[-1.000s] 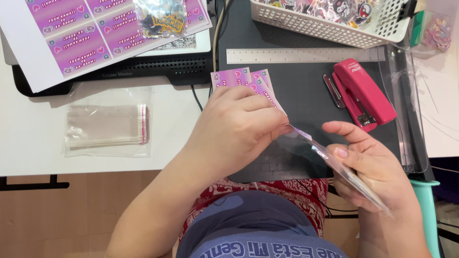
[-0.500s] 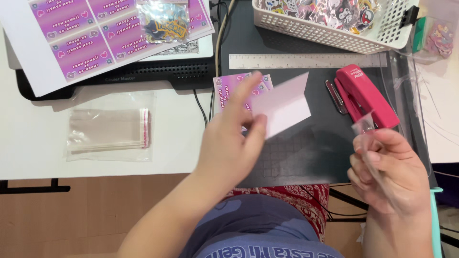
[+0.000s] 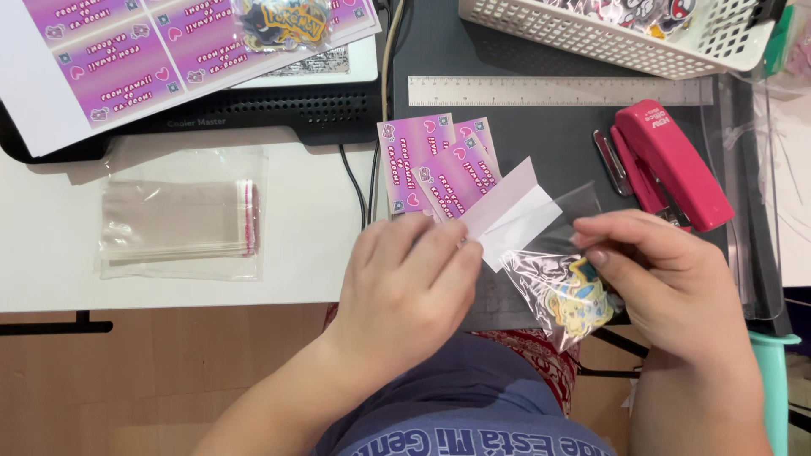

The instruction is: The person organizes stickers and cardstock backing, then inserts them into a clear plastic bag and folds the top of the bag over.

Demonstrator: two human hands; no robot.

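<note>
- White tabletop (image 3: 169, 291) under everything, with a dark cutting mat (image 3: 541, 143) across its right part.
- Large white sheet of purple printed labels (image 3: 127, 59) at upper left, resting on a black slotted stand (image 3: 253, 114).
- White slotted plastic basket (image 3: 608, 38) at the top right, full of stickers.
- Left hand (image 3: 414, 291) with grip closed on a folded white paper card (image 3: 511, 211), fingers curled over its lower left edge.
- Right hand (image 3: 663, 283) pinching shut on a clear cellophane bag with a yellow and blue sticker inside (image 3: 566, 291); bag just right of the card, touching its corner, held above the mat's near edge.
- Stack of clear cellophane bags with red strips (image 3: 182, 219) lying well left of both hands.
- Red stapler (image 3: 667, 165) just above the right hand.
- Pale metal ruler (image 3: 557, 90) along the mat's top.
- Small purple label cards (image 3: 435, 165) fanned just above the left hand.
</note>
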